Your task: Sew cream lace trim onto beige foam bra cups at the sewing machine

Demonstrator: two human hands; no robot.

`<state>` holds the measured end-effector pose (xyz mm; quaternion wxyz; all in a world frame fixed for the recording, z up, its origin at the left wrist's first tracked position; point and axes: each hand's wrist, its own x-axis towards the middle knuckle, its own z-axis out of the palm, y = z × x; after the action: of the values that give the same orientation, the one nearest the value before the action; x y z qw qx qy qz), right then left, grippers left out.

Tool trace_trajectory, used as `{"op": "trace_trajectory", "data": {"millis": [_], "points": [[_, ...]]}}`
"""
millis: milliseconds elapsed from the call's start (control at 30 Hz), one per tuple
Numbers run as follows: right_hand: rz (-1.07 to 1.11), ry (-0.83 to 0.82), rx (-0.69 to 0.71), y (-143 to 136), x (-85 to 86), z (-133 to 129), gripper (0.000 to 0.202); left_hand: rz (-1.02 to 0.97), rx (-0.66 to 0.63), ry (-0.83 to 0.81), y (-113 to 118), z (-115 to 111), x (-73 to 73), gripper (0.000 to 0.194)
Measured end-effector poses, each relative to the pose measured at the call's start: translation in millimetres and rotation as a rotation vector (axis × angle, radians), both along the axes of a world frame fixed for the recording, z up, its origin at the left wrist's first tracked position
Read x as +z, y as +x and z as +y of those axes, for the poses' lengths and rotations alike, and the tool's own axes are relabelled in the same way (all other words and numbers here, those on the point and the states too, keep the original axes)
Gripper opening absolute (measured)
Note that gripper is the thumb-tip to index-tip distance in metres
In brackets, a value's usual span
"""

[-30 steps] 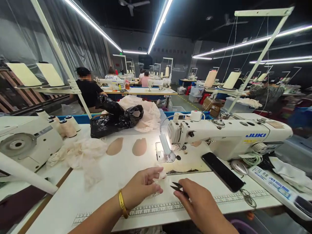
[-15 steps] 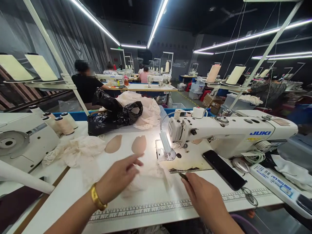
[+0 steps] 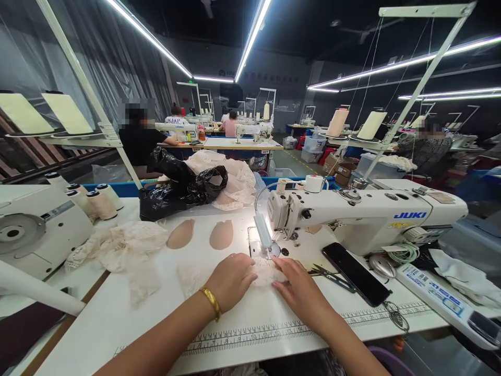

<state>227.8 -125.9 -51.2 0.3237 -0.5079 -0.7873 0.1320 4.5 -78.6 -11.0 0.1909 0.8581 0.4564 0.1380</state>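
Both hands are at a pale lace fabric piece in front of the sewing machine's needle plate. My left hand, a gold bangle on its wrist, grips the fabric's left edge between thumb and fingers. At its right edge, my right hand holds the fabric with the thumb below and the fingers toward the needle. Dark thread snips lie on the table just right of my right hand. The white sewing machine stands behind, its small lamp lighting the needle area.
Two beige teardrop-shaped pieces lie flat behind my left hand. Crumpled lace is at the left, a black plastic bag at the back. A phone rests on the right; a printed ruler runs along the front edge. Co-workers sit farther off.
My right hand has let go of the thread snips, now on the table, and moved up-left to the fabric. My left hand has moved right and taken hold of it.
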Motion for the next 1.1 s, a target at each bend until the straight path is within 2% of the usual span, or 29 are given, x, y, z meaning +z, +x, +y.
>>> {"op": "trace_trajectory", "data": {"millis": [100, 167, 233, 267, 333, 400, 467, 533, 600, 667, 800, 900, 967, 1000, 1033, 1100], "points": [[0.122, -0.065, 0.004, 2, -2.8, 5, 0.033, 0.005, 0.018, -0.042, 17, 6, 3.8, 0.010], [0.250, -0.137, 0.015, 6, 2.1, 3, 0.026, -0.025, 0.002, -0.061, 22, 2, 8.3, 0.009], [0.436, -0.290, 0.047, 10, 10.5, -2, 0.028, -0.133, -0.004, -0.095, 20, -6, 14.5, 0.011], [0.549, -0.385, 0.083, 11, 14.9, -5, 0.035, -0.252, 0.007, -0.147, 16, -11, 18.2, 0.013], [0.788, -0.539, 0.174, 12, 22.4, -8, 0.045, -0.602, 0.054, -0.373, 7, -21, 25.2, 0.020], [0.991, -0.597, 0.210, 9, 27.5, -9, 0.041, -0.937, 0.094, -0.721, -2, -29, 30.1, 0.029], [1.109, -0.619, 0.198, 3, 29.9, -7, 0.039, -1.076, 0.094, -1.028, -7, -34, 31.9, 0.034], [1.137, -0.650, 0.212, -5, 29.5, -5, 0.039, -1.105, 0.074, -1.152, -5, -38, 30.5, 0.037], [1.110, -0.688, 0.244, -13, 26.0, -2, 0.038, -1.142, 0.101, -1.099, 2, -39, 26.7, 0.043], [1.050, -0.678, 0.214, -20, 19.8, 0, 0.039, -1.220, 0.191, -0.973, 10, -39, 21.0, 0.048], [0.847, -0.551, 0.103, -29, 8.8, 3, 0.041, -1.350, 0.373, -0.846, 24, -41, 6.0, 0.051], [0.761, -0.452, 0.047, -35, 7.7, 4, 0.042, -1.318, 0.383, -0.807, 22, -45, -1.5, 0.053], [0.775, -0.446, 0.004, -39, 8.3, 5, 0.044, -1.135, 0.301, -0.731, 10, -42, -0.5, 0.052], [0.785, -0.471, -0.012, -41, 8.2, 5, 0.046, -0.977, 0.263, -0.637, 1, -38, 2.2, 0.050], [0.789, -0.509, -0.021, -43, 7.8, 5, 0.047, -0.770, 0.247, -0.495, -11, -31, 6.1, 0.048], [0.776, -0.585, -0.033, -48, 6.1, 5, 0.048, -0.320, 0.296, -0.138, -42, -10, 15.9, 0.041]]}}
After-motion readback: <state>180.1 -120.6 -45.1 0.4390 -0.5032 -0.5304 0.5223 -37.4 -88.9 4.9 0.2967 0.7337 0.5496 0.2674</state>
